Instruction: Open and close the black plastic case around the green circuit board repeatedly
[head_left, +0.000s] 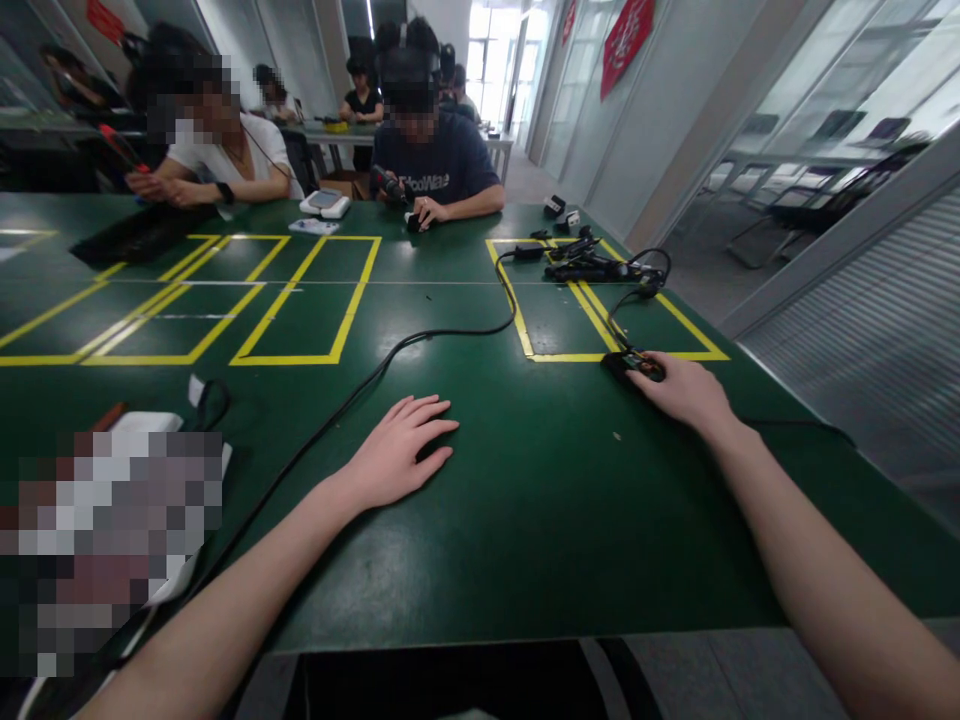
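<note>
My left hand (401,450) lies palm down on the green table (517,520), fingers spread, holding nothing. Off to the right, my right hand (686,390) is closed on the near edge of a black part (619,365), with a brownish, coppery bit showing beside my fingertips; its exact kind cannot be made out. A thin black wire (613,318) runs from it towards a heap of black parts and cables (589,265) farther back. My fingers partly hide the held part.
A long black cable (405,345) crosses the table past my left forearm. Yellow tape outlines (360,300) mark the surface. Blurred-out items (127,520) lie at the left. Across the table sit two people, one holding a dark tool (390,185). Small black pieces (555,206) stand at the far right.
</note>
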